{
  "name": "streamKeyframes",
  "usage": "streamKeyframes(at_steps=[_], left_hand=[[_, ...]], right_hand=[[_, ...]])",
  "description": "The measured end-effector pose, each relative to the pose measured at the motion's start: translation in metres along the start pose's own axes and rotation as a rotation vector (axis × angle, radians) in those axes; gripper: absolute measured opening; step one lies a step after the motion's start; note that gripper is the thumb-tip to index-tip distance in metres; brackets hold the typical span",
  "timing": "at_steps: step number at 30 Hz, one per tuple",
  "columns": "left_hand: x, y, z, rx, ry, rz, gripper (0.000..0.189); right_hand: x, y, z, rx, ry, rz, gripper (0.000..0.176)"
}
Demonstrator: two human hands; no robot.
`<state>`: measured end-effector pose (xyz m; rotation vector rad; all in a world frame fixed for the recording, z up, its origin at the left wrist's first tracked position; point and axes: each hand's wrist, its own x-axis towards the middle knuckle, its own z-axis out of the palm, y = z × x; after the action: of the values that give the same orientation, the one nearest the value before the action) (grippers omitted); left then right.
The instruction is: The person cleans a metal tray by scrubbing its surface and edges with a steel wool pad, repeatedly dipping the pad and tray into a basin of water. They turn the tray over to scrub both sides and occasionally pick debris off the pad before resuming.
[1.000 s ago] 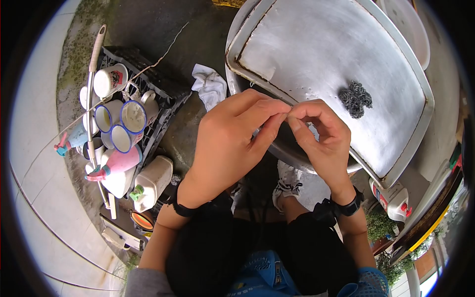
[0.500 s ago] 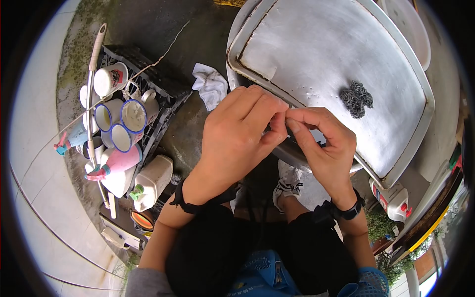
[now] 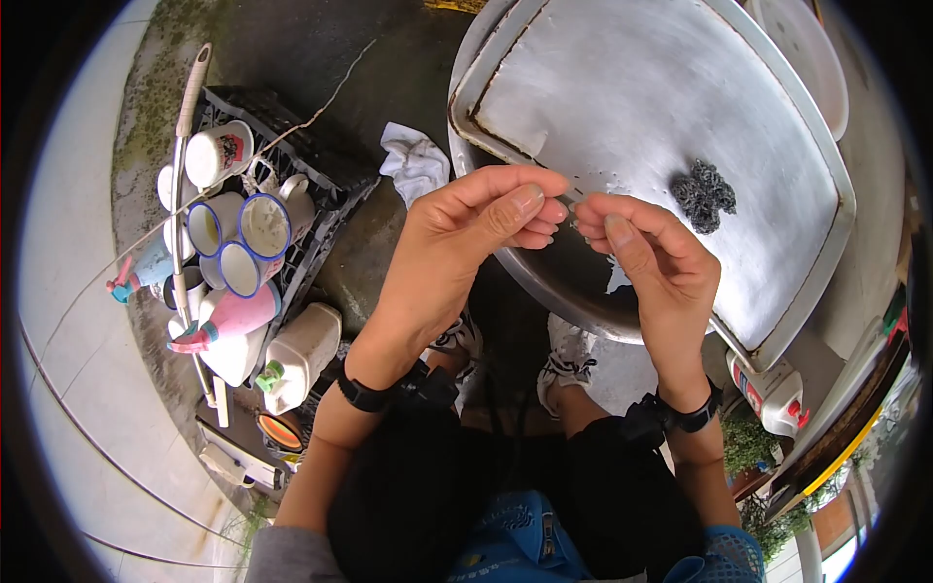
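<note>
My left hand (image 3: 442, 233) is in front of the near edge of a metal tray (image 3: 632, 87), its thumb pressed against the curled fingers. My right hand (image 3: 671, 267) faces it with thumb and index finger together. The two sets of fingertips nearly meet; anything pinched in them is too small to make out. Under the tray is a round metal basin (image 3: 544, 299), whose rim shows below my fingers. A dark steel wool scourer (image 3: 704, 196) lies on the tray's wet surface, to the right of my hands.
A white cloth (image 3: 415, 163) lies on the ground left of the basin. Further left, a black crate (image 3: 330, 189) holds blue-rimmed mugs (image 3: 264, 225), a pink spray bottle (image 3: 238, 319) and a long pole (image 3: 181, 165). A white jug (image 3: 303, 355) stands nearby; a red-capped bottle (image 3: 768, 394) is at right.
My hands have moved slightly apart. The left has turned so its thumb and fingertips show, and the right has shifted a little right and down.
</note>
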<state>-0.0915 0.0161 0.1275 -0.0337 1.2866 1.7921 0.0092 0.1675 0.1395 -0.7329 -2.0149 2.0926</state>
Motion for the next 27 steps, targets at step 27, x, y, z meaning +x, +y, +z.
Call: streamKeyframes(at_steps=[27], left_hand=[[-0.003,-0.013,0.015,0.209,-0.008,0.156,0.017]], right_hand=[[0.015,0.026,-0.012,1.357,-0.274,0.621,0.030]])
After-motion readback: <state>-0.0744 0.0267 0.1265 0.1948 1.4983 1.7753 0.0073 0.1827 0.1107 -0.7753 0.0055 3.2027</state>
